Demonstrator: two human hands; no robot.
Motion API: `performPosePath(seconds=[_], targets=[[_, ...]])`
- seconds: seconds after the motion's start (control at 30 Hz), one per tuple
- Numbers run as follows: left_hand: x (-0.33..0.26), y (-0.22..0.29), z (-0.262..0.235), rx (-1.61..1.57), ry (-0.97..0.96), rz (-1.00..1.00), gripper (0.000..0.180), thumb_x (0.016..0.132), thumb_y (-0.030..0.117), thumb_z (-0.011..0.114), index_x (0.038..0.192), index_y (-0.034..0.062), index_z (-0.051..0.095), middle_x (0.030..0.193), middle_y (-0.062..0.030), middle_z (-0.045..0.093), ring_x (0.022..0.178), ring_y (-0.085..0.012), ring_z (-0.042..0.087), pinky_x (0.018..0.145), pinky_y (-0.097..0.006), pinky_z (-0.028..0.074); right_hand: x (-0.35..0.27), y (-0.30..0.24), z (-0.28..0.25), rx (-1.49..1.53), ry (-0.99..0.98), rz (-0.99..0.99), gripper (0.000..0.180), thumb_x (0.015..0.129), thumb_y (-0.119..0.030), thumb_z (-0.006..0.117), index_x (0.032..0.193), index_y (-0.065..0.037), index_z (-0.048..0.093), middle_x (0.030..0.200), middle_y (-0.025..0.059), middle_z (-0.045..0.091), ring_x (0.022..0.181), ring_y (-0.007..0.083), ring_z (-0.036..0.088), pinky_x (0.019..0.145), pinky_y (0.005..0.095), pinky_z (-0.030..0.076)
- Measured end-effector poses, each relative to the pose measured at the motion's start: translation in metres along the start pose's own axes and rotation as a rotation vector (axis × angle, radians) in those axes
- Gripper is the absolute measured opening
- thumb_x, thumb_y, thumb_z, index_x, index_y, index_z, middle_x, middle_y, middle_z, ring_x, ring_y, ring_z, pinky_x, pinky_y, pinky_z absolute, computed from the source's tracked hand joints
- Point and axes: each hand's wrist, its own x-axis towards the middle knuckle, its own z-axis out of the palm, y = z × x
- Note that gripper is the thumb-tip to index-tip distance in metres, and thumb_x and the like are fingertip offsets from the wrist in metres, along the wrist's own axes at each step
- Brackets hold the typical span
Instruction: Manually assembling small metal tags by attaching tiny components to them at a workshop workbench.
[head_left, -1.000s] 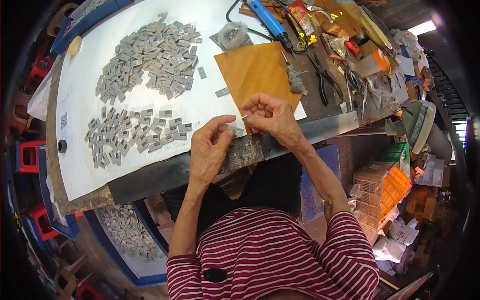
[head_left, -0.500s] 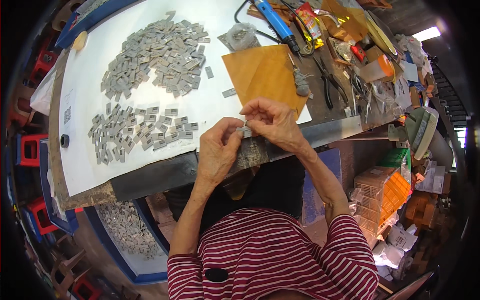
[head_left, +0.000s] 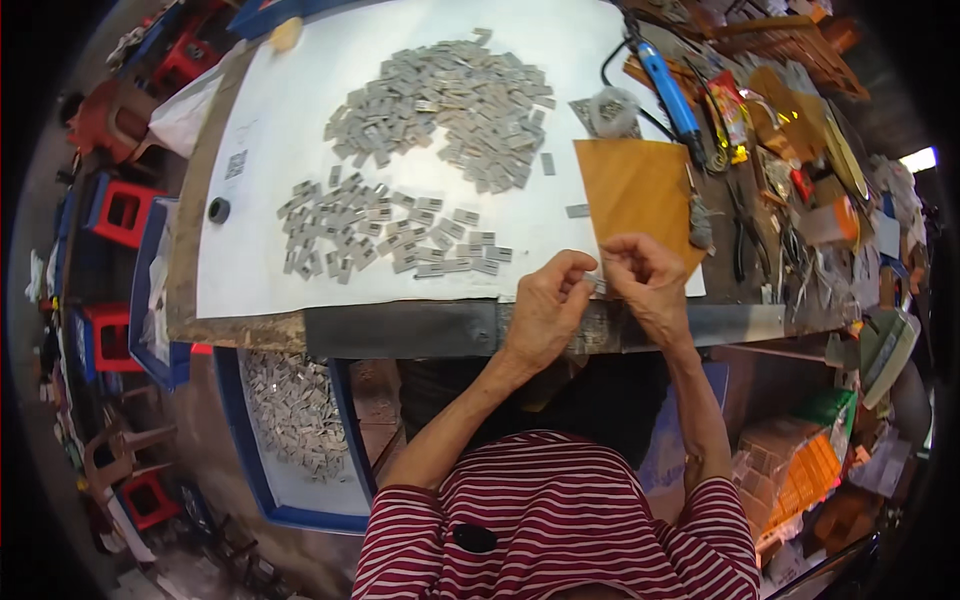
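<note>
At the table's front edge, my left hand [head_left: 545,312] pinches a small grey rectangular metal piece [head_left: 596,283] between thumb and fingertips. My right hand [head_left: 650,292] is close beside it, thumb and fingers bent together at the piece; whatever they grip is too small to make out. Left of the hands lies a loose group of similar grey pieces [head_left: 345,230] on white paper [head_left: 250,270]. Beyond it is a larger, dense heap of them [head_left: 430,100]. A brown sheet [head_left: 635,190] lies just past my right hand, with a single grey piece [head_left: 578,211] at its left edge.
On the right are a blue cylindrical tool [head_left: 668,90] with a cord, black-handled pliers [head_left: 742,235] and mixed clutter. A black ring [head_left: 219,210] sits at the paper's left. Below the table, a blue-rimmed tray [head_left: 245,440] holds many grey pieces. Orange crates [head_left: 790,480] stand lower right.
The whole view has swung, so table and hands appear farther right. Both hands stay close together at the table edge, the left still pinching the grey piece.
</note>
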Motion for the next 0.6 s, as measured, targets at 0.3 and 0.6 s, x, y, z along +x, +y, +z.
performPosePath(seconds=[0.3, 0.6], targets=[[-0.002, 0.0, -0.004, -0.217, -0.003, -0.012, 0.017, 0.083, 0.005, 0.056, 0.098, -0.0021, 0.056, 0.073, -0.0025, 0.057, 0.06, -0.0052, 0.051, 0.052, -0.019, 0.043, 0.008, -0.002, -0.015, 0.182, -0.098, 0.124, 0.007, 0.082, -0.007, 0.057, 0.086, -0.002, 0.058, 0.063, -0.0037, 0.051, 0.053, 0.0017, 0.043, 0.047, 0.0154, 0.033], [-0.001, 0.005, -0.019, -0.232, 0.017, -0.035, 0.017, 0.086, 0.005, 0.055, 0.101, -0.0038, 0.055, 0.076, -0.0049, 0.061, 0.065, -0.0064, 0.055, 0.058, -0.018, 0.045, 0.012, -0.005, -0.01, 0.309, -0.158, 0.152, 0.012, 0.08, -0.004, 0.059, 0.091, 0.0, 0.06, 0.066, -0.0014, 0.055, 0.054, 0.0029, 0.047, 0.046, 0.0166, 0.035]])
